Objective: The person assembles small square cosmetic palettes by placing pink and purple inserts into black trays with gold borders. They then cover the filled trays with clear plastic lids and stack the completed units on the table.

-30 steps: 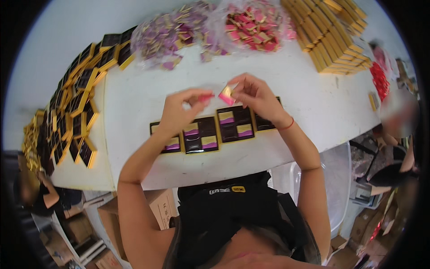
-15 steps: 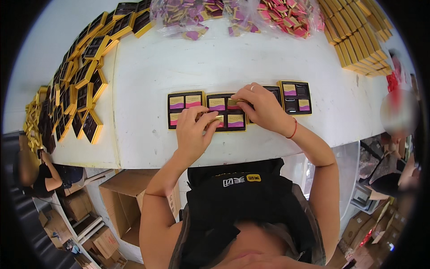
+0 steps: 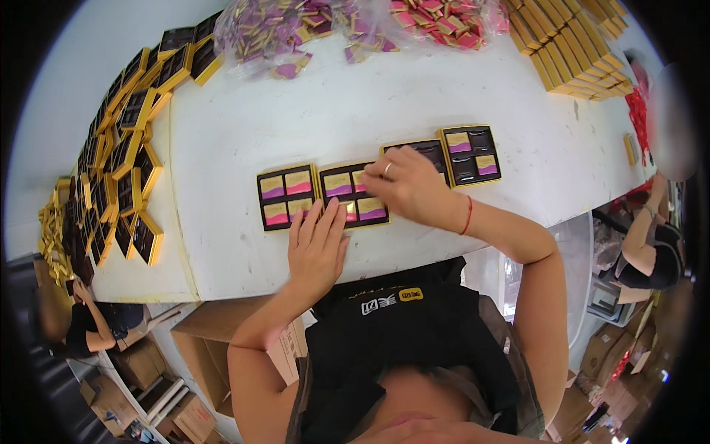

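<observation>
A row of black gold-rimmed boxes lies on the white table (image 3: 244, 118). The leftmost box (image 3: 287, 196) holds pink and purple wrapped sweets in all its pockets. My left hand (image 3: 318, 248) lies flat, fingers apart, with its fingertips on the lower edge of the second box (image 3: 353, 194). My right hand (image 3: 409, 186), with a ring and a red wrist cord, presses down over the second box's right side and hides most of the third box (image 3: 429, 150). The fourth box (image 3: 471, 155) is partly filled. Whether the right fingers pinch a sweet is hidden.
Clear bags of purple sweets (image 3: 277, 33) and pink sweets (image 3: 444, 18) lie at the far edge. Gold lids (image 3: 573, 44) are stacked far right; empty black-and-gold boxes (image 3: 122, 155) pile at the left. Other people sit at left (image 3: 89, 325) and right (image 3: 651, 244). Cardboard cartons (image 3: 207, 348) stand below.
A second ago both hands held a pink sweet up above the boxes. They came down onto the row; now the left hand rests flat and the right presses on the second box.
</observation>
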Motion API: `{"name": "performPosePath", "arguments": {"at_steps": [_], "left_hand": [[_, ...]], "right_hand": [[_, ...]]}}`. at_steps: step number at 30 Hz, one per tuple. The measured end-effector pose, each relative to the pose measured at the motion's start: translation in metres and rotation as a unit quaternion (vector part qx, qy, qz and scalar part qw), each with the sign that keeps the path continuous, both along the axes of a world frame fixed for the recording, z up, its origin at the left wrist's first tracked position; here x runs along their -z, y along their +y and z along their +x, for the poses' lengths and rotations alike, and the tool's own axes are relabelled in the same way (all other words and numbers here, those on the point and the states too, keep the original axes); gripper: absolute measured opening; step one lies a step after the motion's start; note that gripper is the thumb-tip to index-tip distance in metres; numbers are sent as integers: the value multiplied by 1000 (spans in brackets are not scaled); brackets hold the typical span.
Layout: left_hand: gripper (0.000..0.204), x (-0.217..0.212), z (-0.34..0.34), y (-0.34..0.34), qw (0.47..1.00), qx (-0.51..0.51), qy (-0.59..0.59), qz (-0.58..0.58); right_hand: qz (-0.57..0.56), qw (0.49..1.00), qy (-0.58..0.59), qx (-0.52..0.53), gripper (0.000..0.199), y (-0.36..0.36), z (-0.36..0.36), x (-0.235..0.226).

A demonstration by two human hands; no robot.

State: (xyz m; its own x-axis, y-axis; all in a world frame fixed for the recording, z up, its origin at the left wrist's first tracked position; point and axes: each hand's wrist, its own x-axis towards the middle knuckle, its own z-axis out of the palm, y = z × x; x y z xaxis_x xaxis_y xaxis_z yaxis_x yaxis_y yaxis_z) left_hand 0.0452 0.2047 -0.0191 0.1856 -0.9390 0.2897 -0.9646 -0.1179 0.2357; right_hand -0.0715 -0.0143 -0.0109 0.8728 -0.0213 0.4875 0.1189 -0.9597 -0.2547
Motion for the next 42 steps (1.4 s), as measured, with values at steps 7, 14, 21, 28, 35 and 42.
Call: {"name": "performPosePath", "arguments": {"at_steps": [7, 14, 21, 28, 35, 42], "left_hand": [[37, -6, 19, -13, 995, 78, -14, -65], [35, -29, 24, -25, 992, 111, 24, -48], [20, -51, 59, -193, 965, 167, 45, -198], [25, -7, 95, -412, 987, 41, 67, -138], [35, -10, 93, -407, 985, 57, 149, -65], [55, -64, 43, -239, 948, 161, 248, -117]], "right_hand": [[31, 996, 68, -42, 35, -9, -13, -20], [114, 934, 8, 337, 20, -251, 25, 4], [133, 899, 40, 415, 24, -259, 26, 6], [641, 714, -192, 205, 22, -201, -16, -31], [680, 729, -74, 39, 17, -123, -67, -38], [637, 770, -35, 11, 16, -96, -69, -26]]}}
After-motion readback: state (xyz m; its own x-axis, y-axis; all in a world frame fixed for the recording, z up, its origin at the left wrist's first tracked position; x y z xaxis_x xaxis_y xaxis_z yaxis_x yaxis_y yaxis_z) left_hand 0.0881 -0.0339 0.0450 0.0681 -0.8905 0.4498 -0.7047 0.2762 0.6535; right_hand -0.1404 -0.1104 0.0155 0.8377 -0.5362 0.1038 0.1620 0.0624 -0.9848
